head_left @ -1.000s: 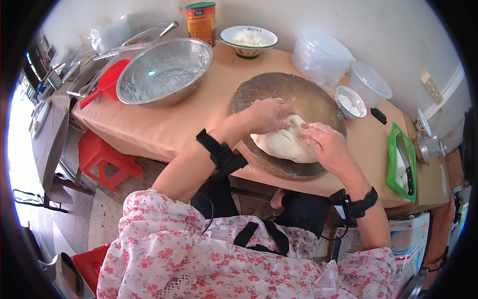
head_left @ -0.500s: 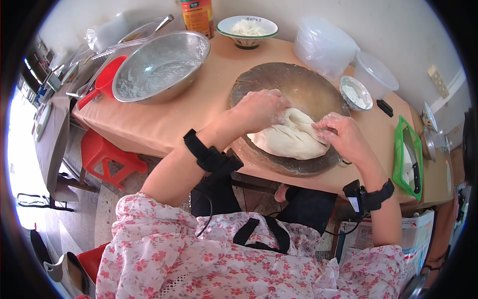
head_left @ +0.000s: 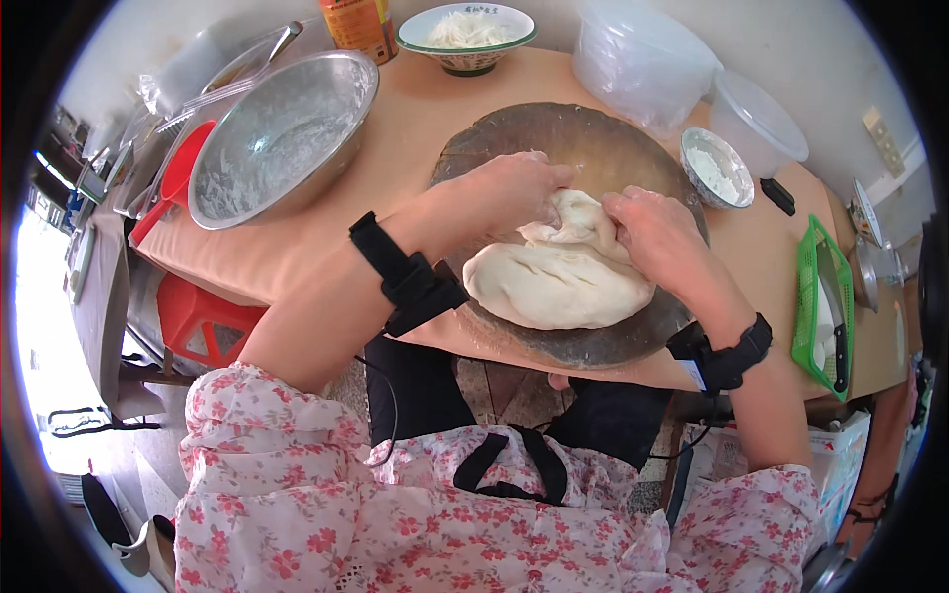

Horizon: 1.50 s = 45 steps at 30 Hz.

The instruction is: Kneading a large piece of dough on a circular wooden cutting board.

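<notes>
A large lump of white dough [head_left: 559, 289] lies on a round, dark wooden board [head_left: 554, 133]. Its far part is pulled up into a smaller, creased bulge, with a fold line between that and the smooth near part. My left hand [head_left: 524, 193] is closed on the far left side of this bulge; some of its fingertips are hidden behind the hand and dough. On the bulge's right side, my right hand [head_left: 657, 229] pinches the dough with curled fingers. Both hands carry a dusting of flour.
A big metal bowl [head_left: 287, 138] with floury residue and a red dipper [head_left: 183, 163] stand left. Behind are a bowl of white shreds [head_left: 467, 35] and plastic tubs [head_left: 643, 64]. Right are a flour bowl [head_left: 715, 168] and a green basket [head_left: 819, 306] with a black-handled knife [head_left: 840, 356].
The far edge of the dough has been drawn up and away into a bulge. My right hand has moved far and left, nearer my left hand. The view has shifted slightly.
</notes>
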Each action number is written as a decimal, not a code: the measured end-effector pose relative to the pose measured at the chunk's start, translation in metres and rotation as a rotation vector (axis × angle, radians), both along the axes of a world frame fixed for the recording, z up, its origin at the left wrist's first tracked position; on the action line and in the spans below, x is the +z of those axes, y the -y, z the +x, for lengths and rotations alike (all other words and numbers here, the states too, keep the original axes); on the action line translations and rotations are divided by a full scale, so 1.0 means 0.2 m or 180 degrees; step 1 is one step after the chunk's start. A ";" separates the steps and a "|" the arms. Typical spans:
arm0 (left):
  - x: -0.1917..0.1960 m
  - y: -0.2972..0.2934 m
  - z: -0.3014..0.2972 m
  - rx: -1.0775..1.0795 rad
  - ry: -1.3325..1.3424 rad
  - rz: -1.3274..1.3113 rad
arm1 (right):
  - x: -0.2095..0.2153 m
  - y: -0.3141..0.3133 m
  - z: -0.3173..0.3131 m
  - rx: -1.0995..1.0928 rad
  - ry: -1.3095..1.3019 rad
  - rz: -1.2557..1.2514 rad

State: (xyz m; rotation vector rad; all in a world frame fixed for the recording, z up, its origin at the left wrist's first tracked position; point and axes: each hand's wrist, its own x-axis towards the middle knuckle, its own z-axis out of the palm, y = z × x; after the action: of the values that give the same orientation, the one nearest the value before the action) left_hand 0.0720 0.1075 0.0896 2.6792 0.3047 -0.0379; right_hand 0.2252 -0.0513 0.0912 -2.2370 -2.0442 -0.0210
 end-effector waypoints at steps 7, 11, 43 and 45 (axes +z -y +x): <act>0.00 0.01 0.05 0.0150 0.0090 0.0466 | -0.02 0.00 0.04 -0.0586 -0.0771 0.0143; 0.10 0.09 -0.02 -0.0051 0.1269 0.1100 | 0.02 0.06 0.04 -0.0451 -0.1248 0.0035; -0.02 0.05 0.05 0.0246 0.0360 0.0775 | -0.03 -0.07 -0.02 0.0089 0.0479 0.0120; -0.03 0.06 0.05 0.0309 0.0501 0.0725 | -0.06 -0.07 0.00 -0.0049 0.0294 0.0393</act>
State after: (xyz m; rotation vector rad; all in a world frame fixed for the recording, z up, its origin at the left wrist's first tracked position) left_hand 0.0819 0.0949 0.0837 2.8660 0.4102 0.2505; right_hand 0.2243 -0.0371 0.0800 -2.2158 -2.0101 -0.2494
